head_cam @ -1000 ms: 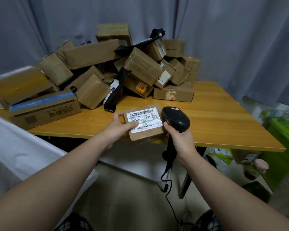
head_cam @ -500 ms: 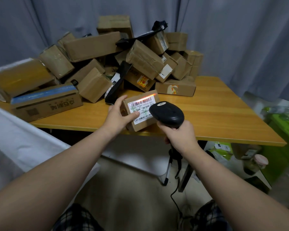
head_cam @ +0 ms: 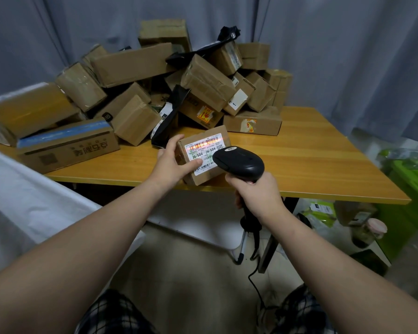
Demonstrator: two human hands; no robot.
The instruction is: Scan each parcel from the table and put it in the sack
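Observation:
My left hand (head_cam: 174, 162) grips a small brown parcel (head_cam: 208, 175) by its left side, thumb on the white label, at the front edge of the wooden table (head_cam: 323, 165). A red scan line lies across the barcode at the label's top. My right hand (head_cam: 256, 195) holds the black barcode scanner (head_cam: 239, 162) by its handle, head aimed at the label and covering the label's right part. The white sack (head_cam: 22, 201) hangs at the lower left, beside the table.
Several cardboard parcels (head_cam: 155, 88) and black mailer bags (head_cam: 169, 116) are heaped on the table's back left. A grey curtain (head_cam: 348, 56) hangs behind. Green crate (head_cam: 410, 189), a jar and clutter sit on the floor at right. The scanner cable trails down between my knees.
The scanner rose from beside the parcel to over its label, and the red scan line came on across the barcode. The parcel tilted up toward the scanner.

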